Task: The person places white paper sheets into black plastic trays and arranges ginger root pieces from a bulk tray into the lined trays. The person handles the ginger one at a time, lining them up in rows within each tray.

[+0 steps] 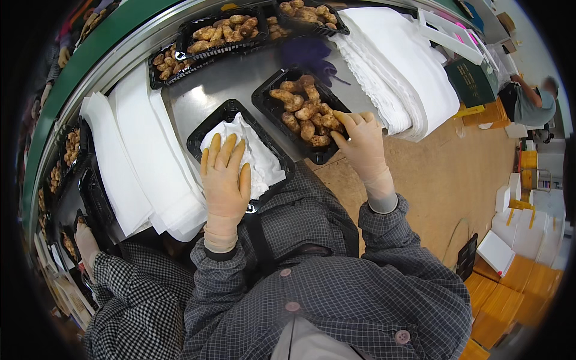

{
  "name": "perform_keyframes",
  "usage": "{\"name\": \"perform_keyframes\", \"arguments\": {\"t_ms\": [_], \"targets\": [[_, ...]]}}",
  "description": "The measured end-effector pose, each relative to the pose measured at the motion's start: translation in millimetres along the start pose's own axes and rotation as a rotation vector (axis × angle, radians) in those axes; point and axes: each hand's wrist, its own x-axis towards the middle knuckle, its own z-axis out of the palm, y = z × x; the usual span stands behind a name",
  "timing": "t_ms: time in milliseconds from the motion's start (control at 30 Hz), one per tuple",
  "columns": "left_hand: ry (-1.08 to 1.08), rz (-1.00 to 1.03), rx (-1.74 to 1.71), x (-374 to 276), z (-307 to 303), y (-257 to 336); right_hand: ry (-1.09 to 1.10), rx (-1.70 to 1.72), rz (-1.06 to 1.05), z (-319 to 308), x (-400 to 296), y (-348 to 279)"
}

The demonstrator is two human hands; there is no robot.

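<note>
My left hand (223,180), in a pale thin glove with yellowed fingers, lies with fingers spread on crumpled white paper (261,157). That paper lines a black plastic tray (231,108) at the near edge of the metal table. To its right, a second black tray (265,92) holds several knobbly brown pieces of produce (306,110), perhaps roots or mushrooms. My right hand (362,141), gloved alike, reaches over this tray's right side. Its thumb and index finger pinch a brown piece (329,121) there; the other fingers are partly hidden.
Stacks of white paper sheets lie left (135,148) and right (400,67). Filled trays (225,33) line the table's back, near a dark purple glove (310,56). At left, a co-worker's gloved hand (85,243) is close. Yellow boxes (495,297) stand right; another person (535,101) is beyond.
</note>
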Motion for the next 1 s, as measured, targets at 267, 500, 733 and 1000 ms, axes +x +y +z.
{"name": "perform_keyframes", "arguments": {"t_ms": [267,500,733,1000], "targets": [[0.031,-0.034,-0.047,-1,-1,3,0.174,0.954,0.540,-2,-8,21],[0.028,-0.033,-0.053,-1,-1,3,0.119,0.565,0.374,12,-25,9],[0.037,-0.035,-0.050,-1,-1,3,0.138,0.072,0.009,15,-13,-2],[0.017,-0.019,-0.004,-1,-1,1,0.200,0.058,0.027,13,-5,-4]]}}
